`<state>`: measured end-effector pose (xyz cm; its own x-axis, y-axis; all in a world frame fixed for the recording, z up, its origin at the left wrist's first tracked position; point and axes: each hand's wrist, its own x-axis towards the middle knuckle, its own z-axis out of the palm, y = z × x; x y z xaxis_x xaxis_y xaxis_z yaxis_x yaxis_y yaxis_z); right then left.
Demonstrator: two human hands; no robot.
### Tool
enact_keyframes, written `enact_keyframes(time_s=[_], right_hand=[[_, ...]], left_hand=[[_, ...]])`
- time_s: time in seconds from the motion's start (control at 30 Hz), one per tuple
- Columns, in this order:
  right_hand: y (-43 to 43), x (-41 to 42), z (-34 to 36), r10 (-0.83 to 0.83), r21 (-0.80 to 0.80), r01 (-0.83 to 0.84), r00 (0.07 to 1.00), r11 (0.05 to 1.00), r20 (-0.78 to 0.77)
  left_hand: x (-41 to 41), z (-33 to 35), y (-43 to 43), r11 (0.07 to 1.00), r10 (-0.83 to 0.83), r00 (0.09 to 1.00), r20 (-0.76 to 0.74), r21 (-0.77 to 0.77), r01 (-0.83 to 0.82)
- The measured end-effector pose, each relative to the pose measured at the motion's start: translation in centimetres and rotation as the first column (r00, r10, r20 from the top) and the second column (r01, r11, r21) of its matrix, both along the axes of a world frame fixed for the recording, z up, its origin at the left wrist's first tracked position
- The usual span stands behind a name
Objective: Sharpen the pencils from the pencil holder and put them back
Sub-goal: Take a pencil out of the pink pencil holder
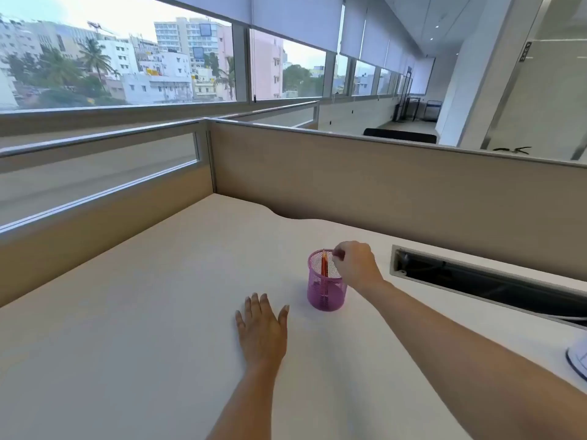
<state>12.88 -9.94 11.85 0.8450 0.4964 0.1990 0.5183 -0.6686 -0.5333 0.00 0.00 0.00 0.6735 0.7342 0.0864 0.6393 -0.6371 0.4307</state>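
Observation:
A pink mesh pencil holder (325,293) stands upright on the white desk (158,312). Orange pencils (324,265) stand inside it, tips just above the rim. My right hand (355,265) hovers over the holder's right rim with its fingers curled downward at the opening; I cannot tell whether they pinch a pencil. My left hand (262,328) lies flat on the desk, palm down and fingers spread, a little left and in front of the holder. No sharpener shows in view.
Beige partition panels (381,185) wall the desk at the back and left. A cable slot (476,277) runs along the desk's right rear. A white object with a dark edge (578,357) sits at the far right edge.

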Motion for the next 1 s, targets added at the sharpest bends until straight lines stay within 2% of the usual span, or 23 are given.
enact_keyframes(time_s=[0.13,0.27,0.63,0.73,0.87,1.0], right_hand=[[1.4,1.2,-0.2,-0.020,-0.065,0.015,0.996,0.998,-0.082],[3.0,1.8,-1.0,-0.063,-0.106,0.055,0.995,0.993,-0.075],[3.6,1.7,-1.8,-0.182,-0.130,0.170,0.980,0.977,-0.086],[3.7,1.7,-1.9,-0.185,-0.128,0.171,0.978,0.977,-0.101],[3.7,1.5,-1.7,-0.166,-0.099,0.154,0.978,0.983,-0.125],[3.1,1.5,-1.1,-0.177,-0.038,0.173,0.975,0.984,-0.137]], left_hand=[[0.4,-1.0,0.1,0.999,-0.016,1.000,-0.005,0.046,0.016],[0.8,-1.7,-0.2,0.996,0.016,0.998,0.065,0.092,-0.022],[0.9,-1.3,-0.2,0.999,0.012,0.998,-0.064,0.052,-0.009],[0.9,-1.5,-0.2,0.998,0.012,0.996,-0.090,0.066,-0.006],[1.1,-1.6,-0.3,0.996,0.007,1.000,-0.013,0.094,-0.006],[0.9,-1.5,-0.4,0.991,0.009,1.000,0.002,0.132,-0.009]])
